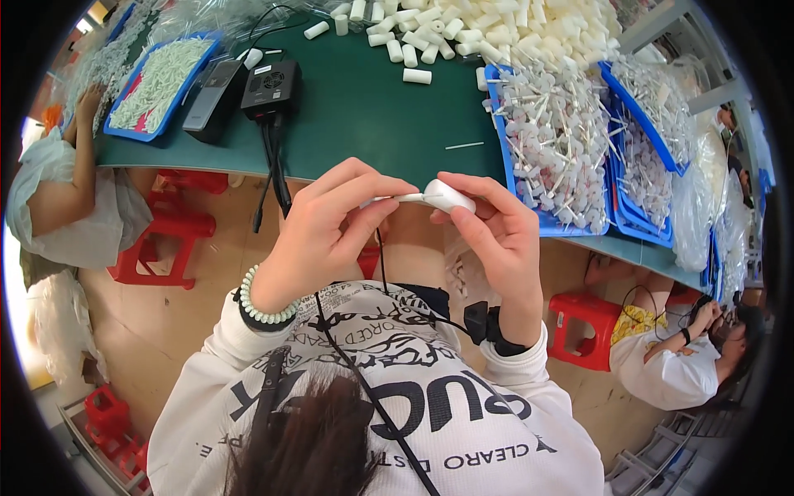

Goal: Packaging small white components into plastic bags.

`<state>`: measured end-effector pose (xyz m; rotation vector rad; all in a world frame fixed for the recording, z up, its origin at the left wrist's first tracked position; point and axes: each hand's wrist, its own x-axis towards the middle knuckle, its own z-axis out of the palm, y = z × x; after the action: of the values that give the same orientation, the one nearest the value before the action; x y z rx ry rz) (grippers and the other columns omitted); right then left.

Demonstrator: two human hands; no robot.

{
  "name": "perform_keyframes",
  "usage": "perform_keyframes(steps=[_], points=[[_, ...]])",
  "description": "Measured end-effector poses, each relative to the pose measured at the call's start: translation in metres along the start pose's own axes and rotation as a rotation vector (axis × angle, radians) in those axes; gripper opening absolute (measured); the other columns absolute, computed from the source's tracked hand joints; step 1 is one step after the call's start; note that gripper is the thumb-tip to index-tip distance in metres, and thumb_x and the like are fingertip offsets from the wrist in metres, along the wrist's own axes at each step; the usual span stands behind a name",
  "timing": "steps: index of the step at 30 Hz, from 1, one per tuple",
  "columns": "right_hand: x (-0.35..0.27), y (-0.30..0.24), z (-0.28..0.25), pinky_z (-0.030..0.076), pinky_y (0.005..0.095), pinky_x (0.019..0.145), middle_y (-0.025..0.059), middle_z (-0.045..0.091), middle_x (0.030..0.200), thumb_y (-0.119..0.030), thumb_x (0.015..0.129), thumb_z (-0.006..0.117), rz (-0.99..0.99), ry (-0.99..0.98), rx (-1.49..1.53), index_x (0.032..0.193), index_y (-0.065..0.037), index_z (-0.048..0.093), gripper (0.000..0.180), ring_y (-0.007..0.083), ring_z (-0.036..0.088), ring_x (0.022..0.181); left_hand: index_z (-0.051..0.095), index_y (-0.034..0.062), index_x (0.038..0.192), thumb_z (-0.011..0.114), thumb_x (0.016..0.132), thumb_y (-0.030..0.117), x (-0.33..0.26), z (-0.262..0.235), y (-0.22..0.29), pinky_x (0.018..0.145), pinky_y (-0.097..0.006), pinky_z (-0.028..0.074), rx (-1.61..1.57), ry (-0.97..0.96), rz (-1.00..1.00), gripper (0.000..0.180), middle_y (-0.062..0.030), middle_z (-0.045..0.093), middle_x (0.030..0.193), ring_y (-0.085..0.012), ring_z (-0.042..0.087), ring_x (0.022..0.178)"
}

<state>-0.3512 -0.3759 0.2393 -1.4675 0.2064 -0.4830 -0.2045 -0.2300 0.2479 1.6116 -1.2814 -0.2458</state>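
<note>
My left hand (318, 225) is closed, pinching a thin white stick (410, 197) between thumb and fingertips. Just right of it, my right hand (503, 231) grips a short white cylinder (447, 197) between thumb and index finger. The stick's right end meets the cylinder's left end; whether it goes inside I cannot tell. Both hands are raised in front of my body, close to the near edge of the green table (380, 124).
White cylinders (418, 76) are heaped at the far side. On the right, a blue tray (506, 157) holds many white-stemmed pieces beside stacked trays. At left stand a blue tray of small pale pieces (161, 83), a black box with a fan (271, 87) and cables. People sit on both sides.
</note>
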Motion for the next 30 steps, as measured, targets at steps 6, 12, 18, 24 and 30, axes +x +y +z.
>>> perform_keyframes(steps=[6,12,18,24,30], points=[[0.009,-0.004,-0.011,0.048,0.0272,0.084,0.0127,0.056,0.113,0.002,0.088,0.052,-0.025,-0.027,0.129,0.119,0.006,0.050,0.032,0.0164,0.060,0.095,0.065,0.0037,0.092,0.065,0.077,0.000,0.011,0.002,0.005,0.051,-0.023,0.044,0.025,0.041,0.015,0.015,-0.0046,0.056,0.081,-0.0112,0.053,0.059],[0.017,-0.005,-0.026,0.049,0.0303,0.078,0.0123,0.061,0.104,-0.002,0.087,0.047,-0.107,0.074,-0.011,0.120,0.005,0.050,0.034,0.0171,0.059,0.085,0.063,0.0019,0.088,0.067,0.075,-0.003,0.023,0.010,0.001,0.058,-0.022,0.049,-0.055,0.146,0.032,0.015,-0.0051,0.059,0.086,-0.0118,0.058,0.069],[0.029,-0.007,-0.028,0.047,0.0273,0.073,0.0117,0.061,0.094,-0.004,0.087,0.049,-0.047,0.080,0.096,0.115,0.004,0.052,0.029,0.0150,0.057,0.076,0.065,-0.0010,0.090,0.064,0.079,-0.004,0.028,0.013,0.000,0.073,-0.024,0.049,-0.620,0.061,-0.206,0.011,-0.0087,0.056,0.108,-0.0119,0.057,0.092],[0.035,-0.015,-0.024,0.043,0.0235,0.070,0.0043,0.066,0.091,-0.004,0.080,0.064,-0.009,-0.019,-0.231,0.101,-0.004,0.066,0.021,0.0100,0.054,0.075,0.065,0.0015,0.094,0.064,0.082,0.000,0.028,0.013,-0.015,0.086,-0.027,0.049,-1.270,-0.341,-0.498,0.012,-0.0103,0.060,0.110,-0.0151,0.059,0.097],[0.046,-0.029,-0.021,0.040,0.0271,0.066,0.0005,0.066,0.085,-0.007,0.071,0.071,-0.399,-0.194,-0.747,0.101,-0.012,0.069,0.030,0.0173,0.049,0.071,0.064,-0.0026,0.100,0.060,0.085,0.003,0.029,0.006,-0.022,0.077,-0.026,0.050,-1.195,-0.461,-0.586,0.016,-0.0073,0.064,0.097,-0.0143,0.061,0.084]])
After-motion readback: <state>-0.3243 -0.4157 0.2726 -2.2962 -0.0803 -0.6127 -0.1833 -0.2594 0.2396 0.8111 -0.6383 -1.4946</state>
